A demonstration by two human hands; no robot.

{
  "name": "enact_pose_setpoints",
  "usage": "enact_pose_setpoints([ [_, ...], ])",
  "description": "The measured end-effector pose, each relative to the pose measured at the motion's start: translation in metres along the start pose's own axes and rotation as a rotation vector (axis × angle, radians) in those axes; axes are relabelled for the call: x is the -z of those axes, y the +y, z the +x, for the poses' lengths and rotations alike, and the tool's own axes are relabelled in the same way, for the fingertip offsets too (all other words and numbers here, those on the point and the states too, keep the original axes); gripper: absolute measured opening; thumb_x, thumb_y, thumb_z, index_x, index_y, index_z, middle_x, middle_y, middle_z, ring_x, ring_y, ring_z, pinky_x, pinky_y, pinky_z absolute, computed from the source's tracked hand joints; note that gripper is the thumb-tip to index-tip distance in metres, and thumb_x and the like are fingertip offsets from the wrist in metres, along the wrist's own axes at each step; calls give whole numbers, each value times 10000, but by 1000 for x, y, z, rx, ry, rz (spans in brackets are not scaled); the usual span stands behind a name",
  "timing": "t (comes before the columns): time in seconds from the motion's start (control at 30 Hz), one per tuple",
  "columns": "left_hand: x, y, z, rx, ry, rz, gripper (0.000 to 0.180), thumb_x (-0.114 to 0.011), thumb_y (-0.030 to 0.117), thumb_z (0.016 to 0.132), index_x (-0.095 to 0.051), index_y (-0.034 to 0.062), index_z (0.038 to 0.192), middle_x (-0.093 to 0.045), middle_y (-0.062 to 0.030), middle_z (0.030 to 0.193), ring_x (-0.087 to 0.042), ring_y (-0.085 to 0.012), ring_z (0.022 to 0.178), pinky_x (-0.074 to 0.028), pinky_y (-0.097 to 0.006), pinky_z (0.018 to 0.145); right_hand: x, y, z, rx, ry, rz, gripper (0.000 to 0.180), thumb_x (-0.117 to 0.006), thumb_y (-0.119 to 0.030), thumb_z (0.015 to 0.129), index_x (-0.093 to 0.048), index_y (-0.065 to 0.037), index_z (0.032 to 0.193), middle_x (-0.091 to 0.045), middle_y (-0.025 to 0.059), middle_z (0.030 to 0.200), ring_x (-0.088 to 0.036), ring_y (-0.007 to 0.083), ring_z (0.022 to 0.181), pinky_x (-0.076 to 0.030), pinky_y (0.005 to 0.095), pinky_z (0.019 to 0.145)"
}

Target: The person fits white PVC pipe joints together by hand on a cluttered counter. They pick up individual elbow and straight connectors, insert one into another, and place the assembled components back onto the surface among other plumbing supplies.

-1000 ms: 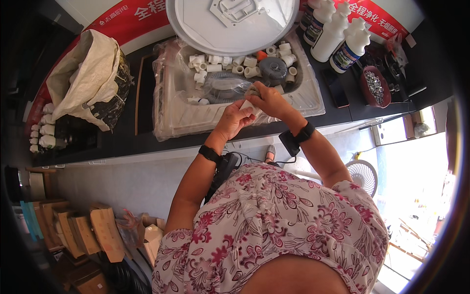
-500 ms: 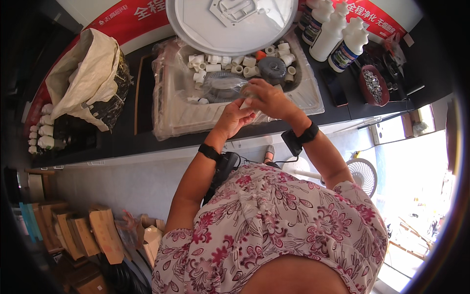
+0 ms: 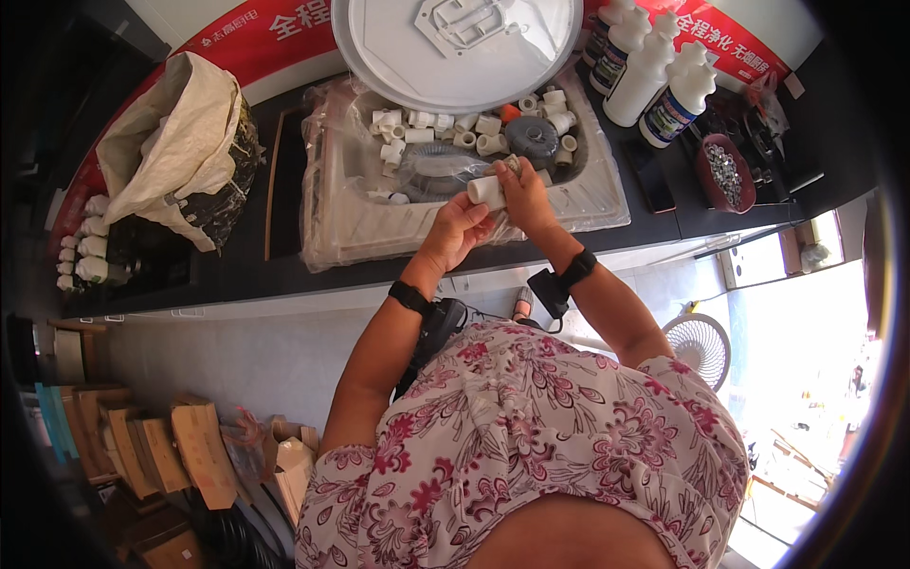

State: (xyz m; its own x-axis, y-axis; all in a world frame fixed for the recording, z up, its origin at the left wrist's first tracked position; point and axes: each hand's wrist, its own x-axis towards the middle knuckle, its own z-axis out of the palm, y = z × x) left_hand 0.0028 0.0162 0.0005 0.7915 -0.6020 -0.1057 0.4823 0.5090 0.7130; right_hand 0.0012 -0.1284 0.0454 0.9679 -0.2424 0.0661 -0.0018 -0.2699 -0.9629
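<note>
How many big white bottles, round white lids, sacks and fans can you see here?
White bottles at the back of the counter: 4
Round white lid behind the tray: 1
Sack on the left of the counter: 1
Fan on the floor: 1
Total: 7
The hands, left and right, hold a small white pipe piece, not counted here.

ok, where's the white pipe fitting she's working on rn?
Head view, upper centre: the white pipe fitting is held between the left hand and right hand, above the front of the plastic-wrapped sink.
</note>
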Motion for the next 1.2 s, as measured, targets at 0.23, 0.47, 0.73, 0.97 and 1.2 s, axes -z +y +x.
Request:
enact_pose_setpoints([
  [0.23,-6,2,-3,-29,14,-182,396,-559,373,812,-486,84,1072,-556,-44,935,-549,-191,834,-405,-240,625,17,0,-12,230,-180,-330,319,-544,-304,813,-497,-8,925,-574,206,844,-566,365,776,-442,394,654],
  [0.47,-3,1,0,-15,41,-107,420,-560,419,799,-490,92,1054,-549,-44,927,-544,-190,851,-431,-256,619,8,-8,-9,447,-237,-185,402,-534,-330,804,-462,-37,1070,-540,195,958,-547,362,859,-437,400,714],
  [0.73,-10,6,-2,45,-1,-5,381,-447,376,874,-443,74,1106,-530,-85,1033,-549,-184,897,-483,-329,728,0,0,-1,281,-280,-338,346,-530,-327,809,-479,-33,985,-582,202,857,-553,377,824,-437,412,697],
  [0.97,-7,6,-3,83,-11,-8,391,-445,376,874,-436,65,1112,-529,-90,1040,-545,-191,908,-471,-358,779,-3,14,9,123,-238,-150,350,-516,-351,831,-514,-26,958,-598,184,805,-577,356,788,-451,374,674],
  [1.2,4,5,0,45,-111,-200,416,-477,398,855,-458,61,1097,-536,-79,996,-541,-189,865,-461,-323,719,3,16,2,196,-347,151,391,-508,-353,841,-494,-11,1030,-595,156,816,-593,282,795,-449,326,694],
])
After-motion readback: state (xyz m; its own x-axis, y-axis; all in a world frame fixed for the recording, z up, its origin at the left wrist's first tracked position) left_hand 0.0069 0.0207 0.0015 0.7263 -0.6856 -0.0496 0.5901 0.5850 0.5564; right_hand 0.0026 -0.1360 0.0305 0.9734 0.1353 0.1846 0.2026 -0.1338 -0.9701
